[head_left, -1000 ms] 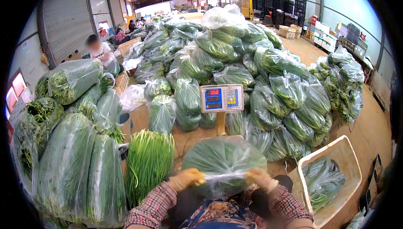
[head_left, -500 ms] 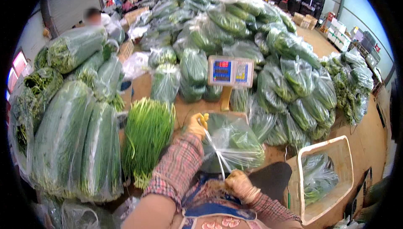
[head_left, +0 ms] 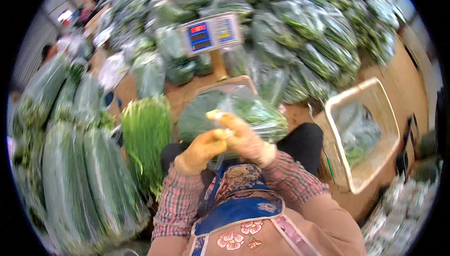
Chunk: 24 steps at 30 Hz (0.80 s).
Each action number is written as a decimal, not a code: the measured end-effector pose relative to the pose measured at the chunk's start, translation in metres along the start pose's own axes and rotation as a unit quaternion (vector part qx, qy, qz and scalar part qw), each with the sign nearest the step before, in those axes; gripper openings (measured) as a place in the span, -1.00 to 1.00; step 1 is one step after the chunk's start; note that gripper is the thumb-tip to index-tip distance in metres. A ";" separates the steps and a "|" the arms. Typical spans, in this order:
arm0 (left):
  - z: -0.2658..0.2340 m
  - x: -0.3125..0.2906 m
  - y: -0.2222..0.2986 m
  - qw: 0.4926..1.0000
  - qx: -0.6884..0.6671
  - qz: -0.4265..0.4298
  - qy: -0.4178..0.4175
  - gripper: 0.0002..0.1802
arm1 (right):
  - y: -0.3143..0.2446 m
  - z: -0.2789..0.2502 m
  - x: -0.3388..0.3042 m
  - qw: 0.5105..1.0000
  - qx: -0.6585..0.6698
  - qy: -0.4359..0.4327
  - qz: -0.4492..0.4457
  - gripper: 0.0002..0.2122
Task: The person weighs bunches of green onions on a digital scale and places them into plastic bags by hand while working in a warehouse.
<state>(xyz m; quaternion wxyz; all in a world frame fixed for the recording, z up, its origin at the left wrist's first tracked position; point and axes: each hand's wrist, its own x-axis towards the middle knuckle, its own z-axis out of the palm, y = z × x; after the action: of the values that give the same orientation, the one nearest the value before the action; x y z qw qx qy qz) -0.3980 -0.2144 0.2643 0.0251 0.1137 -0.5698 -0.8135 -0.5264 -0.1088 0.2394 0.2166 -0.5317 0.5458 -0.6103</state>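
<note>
A clear plastic bag of leafy green vegetables (head_left: 262, 115) lies in front of me on the platform of a weighing scale. My left hand (head_left: 201, 152), in a tan-yellow glove, is closed at the bag's near side, its fingertips pinching the gathered plastic. Gloved alike, my right hand (head_left: 246, 139) crosses in close beside it, fingers bent round the same gathered part. Motion blurs the fingertips, and the hands cover most of the bag's neck. Behind the bag stands the scale's display (head_left: 212, 34) on a yellow post.
Long bagged greens (head_left: 70, 176) are stacked at my left, beside an unwrapped bundle of green stalks (head_left: 146, 139). A cream plastic crate (head_left: 328, 110) with a bag inside stands at the right. Many bagged vegetables (head_left: 300, 45) are heaped beyond the scale.
My hands were apart, stretching the bag's neck between them; now they meet over its near side. The left came nearer, the right moved up and left. My view has tilted down and turned.
</note>
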 end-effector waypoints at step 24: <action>-0.024 -0.015 0.001 0.967 0.064 0.117 0.219 -0.66 | 0.054 -0.011 -0.032 0.913 -0.330 -0.136 0.195 -0.62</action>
<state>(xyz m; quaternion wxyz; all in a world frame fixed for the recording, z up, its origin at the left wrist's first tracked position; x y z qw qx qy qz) -0.3786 -0.2344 0.2595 0.2367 0.2231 -0.6107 -0.7219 -0.5424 -0.0938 0.1798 0.2160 -0.5336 0.7743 -0.2627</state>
